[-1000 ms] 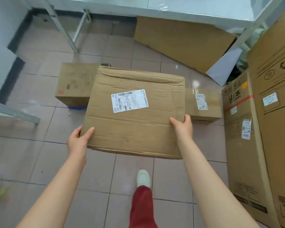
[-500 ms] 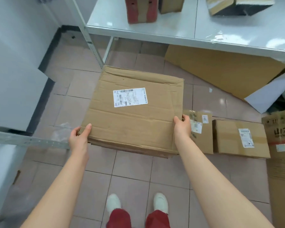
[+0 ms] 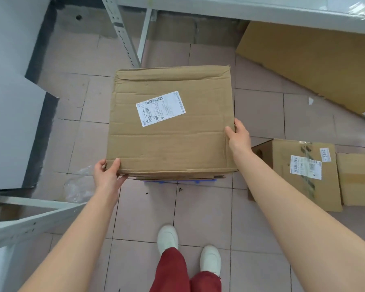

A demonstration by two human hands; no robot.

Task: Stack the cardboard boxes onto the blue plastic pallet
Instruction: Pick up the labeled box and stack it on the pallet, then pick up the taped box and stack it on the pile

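Note:
I hold a large creased cardboard box [image 3: 171, 131] with a white shipping label on top. My left hand [image 3: 108, 173] grips its near left corner and my right hand [image 3: 238, 138] grips its right edge. Just under the box's near edge a thin strip of the blue plastic pallet [image 3: 177, 181] shows, with another cardboard edge between them. Whether the held box rests on that stack or hovers just above it I cannot tell. Most of the pallet is hidden by the box.
Two smaller cardboard boxes lie on the tiled floor at right, one labelled [image 3: 299, 171], one beside it [image 3: 358, 180]. A flat cardboard sheet [image 3: 312, 62] leans under the white shelf. A metal shelf leg [image 3: 122, 30] stands behind; a rack beam [image 3: 30, 224] and plastic wrap [image 3: 78, 186] are at left.
I stepped closer and the view tilted down. The box came lower over the blue pallet and turned slightly anticlockwise. Both hands kept their grip.

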